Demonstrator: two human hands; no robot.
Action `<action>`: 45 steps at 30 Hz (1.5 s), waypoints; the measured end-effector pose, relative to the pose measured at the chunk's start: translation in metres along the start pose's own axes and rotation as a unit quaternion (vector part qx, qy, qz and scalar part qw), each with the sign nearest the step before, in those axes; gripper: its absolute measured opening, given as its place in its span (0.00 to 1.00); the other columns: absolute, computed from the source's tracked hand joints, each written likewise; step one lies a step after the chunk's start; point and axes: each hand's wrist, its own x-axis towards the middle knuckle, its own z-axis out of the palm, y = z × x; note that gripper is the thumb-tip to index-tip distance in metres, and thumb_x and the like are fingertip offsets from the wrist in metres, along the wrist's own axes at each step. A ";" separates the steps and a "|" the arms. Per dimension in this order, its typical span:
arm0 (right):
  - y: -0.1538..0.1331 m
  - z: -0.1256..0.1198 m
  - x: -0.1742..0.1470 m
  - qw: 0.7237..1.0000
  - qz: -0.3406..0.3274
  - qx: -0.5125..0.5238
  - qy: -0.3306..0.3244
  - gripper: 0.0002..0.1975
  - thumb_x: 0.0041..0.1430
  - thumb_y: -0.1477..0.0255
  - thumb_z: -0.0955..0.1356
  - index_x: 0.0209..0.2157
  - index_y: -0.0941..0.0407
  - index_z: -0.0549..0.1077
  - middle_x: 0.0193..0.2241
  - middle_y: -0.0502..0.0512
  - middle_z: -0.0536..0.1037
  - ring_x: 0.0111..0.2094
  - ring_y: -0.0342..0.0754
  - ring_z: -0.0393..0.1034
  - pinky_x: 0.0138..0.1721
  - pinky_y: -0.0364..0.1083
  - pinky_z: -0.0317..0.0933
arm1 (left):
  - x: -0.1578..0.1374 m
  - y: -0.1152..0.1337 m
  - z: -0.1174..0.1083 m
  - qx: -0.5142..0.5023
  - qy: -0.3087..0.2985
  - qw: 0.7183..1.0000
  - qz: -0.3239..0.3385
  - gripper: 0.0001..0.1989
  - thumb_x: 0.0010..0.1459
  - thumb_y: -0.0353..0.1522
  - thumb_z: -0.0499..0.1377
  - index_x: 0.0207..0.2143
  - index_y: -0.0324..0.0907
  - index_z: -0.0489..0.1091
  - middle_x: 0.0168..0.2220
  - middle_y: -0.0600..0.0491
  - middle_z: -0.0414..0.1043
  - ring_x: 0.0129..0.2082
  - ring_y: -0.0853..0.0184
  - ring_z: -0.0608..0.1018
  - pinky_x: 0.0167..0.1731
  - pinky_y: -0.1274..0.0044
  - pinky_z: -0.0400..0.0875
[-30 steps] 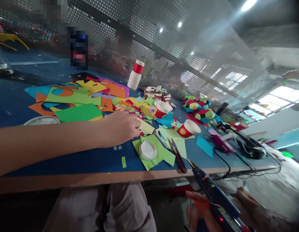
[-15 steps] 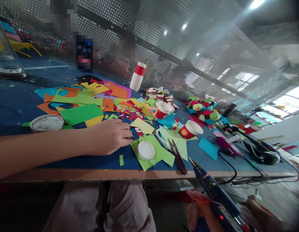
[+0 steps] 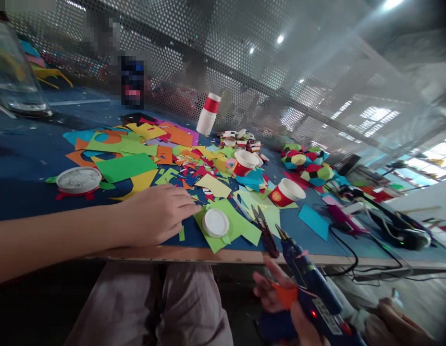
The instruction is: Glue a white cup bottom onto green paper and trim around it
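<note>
Two hands busy: your left hand [image 3: 158, 214] lies flat, grip loose, beside the white lid [image 3: 216, 223]; your right hand [image 3: 288, 307] clutches the glue gun [image 3: 309, 288].

Bright overhead glare — blurred, warped edges

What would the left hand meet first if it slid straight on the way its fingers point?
Probably the white round lid lying on the lime-green paper: the left hand rests flat on the blue table, fingertips just short of that paper's edge.

A blue glue gun [image 3: 309, 288] with an orange trigger points nozzle-up below the table edge.
</note>
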 end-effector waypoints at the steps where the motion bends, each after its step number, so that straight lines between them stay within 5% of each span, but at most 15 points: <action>1: 0.000 0.006 0.000 0.998 0.016 0.048 -0.025 0.15 0.51 0.56 0.74 0.35 0.52 0.81 0.48 0.61 0.81 0.41 0.62 0.78 0.38 0.56 0.73 | 0.000 0.003 0.001 -0.014 0.003 1.000 -0.021 0.18 0.62 0.27 0.52 0.53 0.37 0.72 0.47 0.46 0.78 0.46 0.57 0.77 0.47 0.66 0.68; 4: -0.004 0.024 0.001 0.982 0.048 0.166 -0.078 0.15 0.55 0.54 0.70 0.37 0.49 0.81 0.58 0.57 0.74 0.56 0.64 0.71 0.54 0.64 0.66 | -0.002 0.012 0.003 -0.045 0.005 0.995 -0.087 0.20 0.63 0.28 0.51 0.56 0.38 0.68 0.48 0.46 0.78 0.47 0.58 0.78 0.47 0.67 0.69; 9: -0.024 0.041 0.002 0.977 0.066 0.199 -0.049 0.15 0.58 0.57 0.69 0.43 0.48 0.79 0.61 0.54 0.71 0.61 0.61 0.65 0.64 0.67 0.52 | -0.003 0.020 0.002 -0.077 -0.016 0.987 -0.139 0.22 0.63 0.29 0.52 0.59 0.41 0.65 0.51 0.46 0.76 0.51 0.57 0.76 0.49 0.66 0.69; 17: -0.042 0.042 0.019 0.969 0.144 0.202 0.022 0.16 0.44 0.59 0.76 0.34 0.53 0.79 0.51 0.61 0.79 0.53 0.66 0.73 0.56 0.69 0.61 | -0.003 0.026 0.000 -0.127 -0.024 0.979 -0.156 0.22 0.63 0.28 0.51 0.59 0.39 0.64 0.51 0.45 0.75 0.50 0.56 0.76 0.49 0.65 0.70; 31: -0.053 0.052 0.050 0.964 0.175 0.202 -0.004 0.13 0.47 0.65 0.73 0.36 0.55 0.78 0.48 0.65 0.80 0.50 0.66 0.76 0.48 0.66 0.69 | -0.001 0.026 -0.002 -0.230 -0.063 0.937 -0.253 0.25 0.63 0.32 0.50 0.62 0.39 0.63 0.56 0.43 0.71 0.57 0.54 0.71 0.58 0.59 0.66; 45: -0.056 0.058 0.065 0.967 0.175 0.186 -0.021 0.09 0.54 0.66 0.70 0.36 0.55 0.74 0.47 0.67 0.80 0.50 0.65 0.76 0.54 0.69 0.62 | -0.003 0.018 0.005 -0.357 0.015 0.887 -0.294 0.25 0.58 0.34 0.53 0.58 0.42 0.65 0.51 0.47 0.78 0.52 0.59 0.78 0.50 0.68 0.73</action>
